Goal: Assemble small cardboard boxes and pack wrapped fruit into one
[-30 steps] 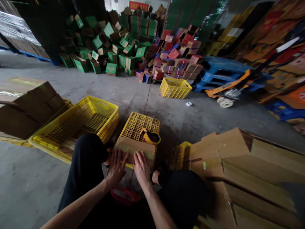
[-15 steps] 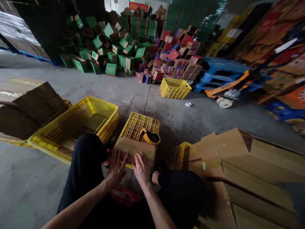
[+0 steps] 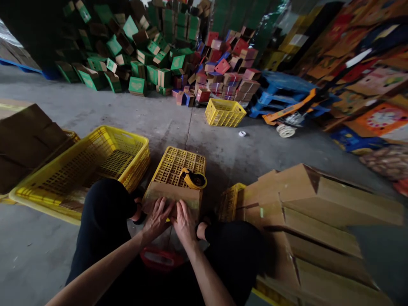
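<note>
A small brown cardboard box (image 3: 174,194) rests on an upturned yellow crate (image 3: 178,165) between my knees. My left hand (image 3: 157,219) lies on the box's near left side with fingers spread flat. Beside it, my right hand (image 3: 182,222) presses on the same face with its fingers together, the two hands almost touching. Neither hand holds anything. A yellow tape dispenser (image 3: 193,179) sits on the crate just behind the box.
A large yellow basket (image 3: 95,163) stands at my left, with dark cardboard (image 3: 25,140) beyond it. Flattened brown cartons (image 3: 312,221) are stacked at my right. Piles of green and red boxes (image 3: 165,63), another yellow crate (image 3: 225,112) and a pallet jack (image 3: 287,114) lie further off.
My view has swung slightly right and down. Both hands have slid closer together on the near face of the box.
</note>
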The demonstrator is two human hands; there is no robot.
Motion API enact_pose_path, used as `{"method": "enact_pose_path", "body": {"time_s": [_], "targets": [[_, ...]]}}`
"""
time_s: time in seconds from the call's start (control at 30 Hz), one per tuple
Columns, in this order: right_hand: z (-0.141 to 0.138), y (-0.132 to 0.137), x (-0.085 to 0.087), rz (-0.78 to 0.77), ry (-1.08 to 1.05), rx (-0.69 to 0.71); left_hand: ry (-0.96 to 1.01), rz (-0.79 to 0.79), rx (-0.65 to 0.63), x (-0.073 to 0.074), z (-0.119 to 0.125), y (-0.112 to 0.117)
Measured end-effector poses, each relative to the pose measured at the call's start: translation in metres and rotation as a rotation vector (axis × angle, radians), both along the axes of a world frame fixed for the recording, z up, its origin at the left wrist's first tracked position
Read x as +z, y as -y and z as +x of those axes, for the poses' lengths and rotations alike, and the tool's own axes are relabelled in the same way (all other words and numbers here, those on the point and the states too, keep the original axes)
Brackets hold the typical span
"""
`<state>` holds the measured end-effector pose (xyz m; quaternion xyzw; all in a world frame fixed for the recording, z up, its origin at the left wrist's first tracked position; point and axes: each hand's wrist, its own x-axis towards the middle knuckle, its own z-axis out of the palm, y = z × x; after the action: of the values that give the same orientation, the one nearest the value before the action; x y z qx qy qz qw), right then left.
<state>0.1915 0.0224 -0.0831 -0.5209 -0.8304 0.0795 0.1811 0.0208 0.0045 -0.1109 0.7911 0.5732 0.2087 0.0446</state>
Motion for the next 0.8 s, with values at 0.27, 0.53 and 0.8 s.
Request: {"method": "enact_pose_path", "body": {"time_s": [0.27,0.53,0.8], "targets": [[-0.001,0.002,0.006,-0.01,-0.009,0.008,0.037,0.032,-0.05,0.002,-0.007,0.007],[0.016,0.009,0.012,0.062,-0.029,-0.019,-0.072,0.038,-0.032,0.002,-0.009,0.009],[0.042,0.012,0.017,0.092,-0.003,-0.199,-0.088,-0.001,-0.076,0.013,-0.02,0.008]]}}
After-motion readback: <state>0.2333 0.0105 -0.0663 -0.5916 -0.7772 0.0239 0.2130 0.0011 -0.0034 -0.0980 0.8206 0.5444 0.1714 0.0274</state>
